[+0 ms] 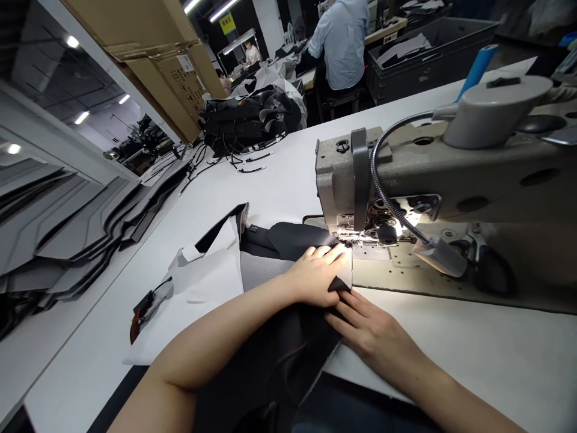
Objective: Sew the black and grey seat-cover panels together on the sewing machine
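Observation:
A dark fabric piece [293, 237] with a grey underside and a black folded corner lies under the needle area of the sewing machine [406, 174]. My left hand [318, 273] rests on it, fingers stretched out flat just left of the lit presser foot, thumb by the folded corner. Close below, my right hand [367, 325] has its fingers closed on the fabric's right edge; its thumb is hidden. The rest of the fabric hangs over the table's front edge toward my lap, with a line of orange stitching on it.
Scissors [491, 261] lie on the machine bed beside a flexible-neck lamp [439, 255]. White cut pieces [202, 294] are left of my arms. Stacked grey panels [76, 228], a dark fabric pile [252, 117], cardboard boxes [148, 54], a grey bin [428, 66] and a seated co-worker [345, 42] stand beyond.

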`<state>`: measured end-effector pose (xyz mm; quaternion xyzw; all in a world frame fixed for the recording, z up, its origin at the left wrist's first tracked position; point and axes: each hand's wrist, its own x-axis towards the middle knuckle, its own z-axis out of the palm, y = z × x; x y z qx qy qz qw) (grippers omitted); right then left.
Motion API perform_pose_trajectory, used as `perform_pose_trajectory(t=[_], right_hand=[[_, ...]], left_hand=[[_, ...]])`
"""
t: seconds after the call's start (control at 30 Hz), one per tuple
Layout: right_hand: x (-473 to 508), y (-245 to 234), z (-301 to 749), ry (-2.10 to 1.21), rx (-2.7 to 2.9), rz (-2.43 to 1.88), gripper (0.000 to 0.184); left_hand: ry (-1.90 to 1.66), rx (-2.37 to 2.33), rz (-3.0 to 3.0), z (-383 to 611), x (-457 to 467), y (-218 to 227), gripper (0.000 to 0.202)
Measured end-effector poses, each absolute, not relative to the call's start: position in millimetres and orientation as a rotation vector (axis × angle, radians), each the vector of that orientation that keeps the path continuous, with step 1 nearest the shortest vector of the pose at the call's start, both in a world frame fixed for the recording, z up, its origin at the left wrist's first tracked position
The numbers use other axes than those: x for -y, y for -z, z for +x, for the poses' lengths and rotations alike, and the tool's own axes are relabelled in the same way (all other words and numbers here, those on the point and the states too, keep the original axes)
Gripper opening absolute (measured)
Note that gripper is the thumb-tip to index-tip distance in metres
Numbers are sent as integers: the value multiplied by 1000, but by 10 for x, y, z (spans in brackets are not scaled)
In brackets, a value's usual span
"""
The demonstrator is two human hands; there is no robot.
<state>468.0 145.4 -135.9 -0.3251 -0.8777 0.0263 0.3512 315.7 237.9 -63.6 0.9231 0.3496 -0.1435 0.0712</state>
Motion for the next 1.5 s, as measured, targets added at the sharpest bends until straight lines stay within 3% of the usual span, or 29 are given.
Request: perform_pose_trajectory(t=[0.23, 0.37, 0.63, 1.13, 1.4, 1.5], right_hand=[[-1348, 1309, 4622, 145, 2298, -891, 26], [-1214, 1320, 4549, 132, 2313, -870, 24], [-1103, 1395, 4517, 36, 2308, -836, 28], [-1307, 1420, 4757, 35, 2310, -857, 36], [-1410, 1434, 4747, 31, 2305, -852, 32], [-1342, 1452, 4679, 26, 2311, -833, 29]], left_hand=[[331, -955, 2816, 3130, -2208, 613, 58], [229, -979, 2750, 3105, -2178, 629, 55], [245, -1116, 2737, 3144, -2011, 625, 22], [246, -1316, 2787, 3399, -2201, 826, 28], [271, -1474, 2693, 3228, -2283, 352, 43], [310, -1385, 2668, 3170, -2160, 314, 32]])
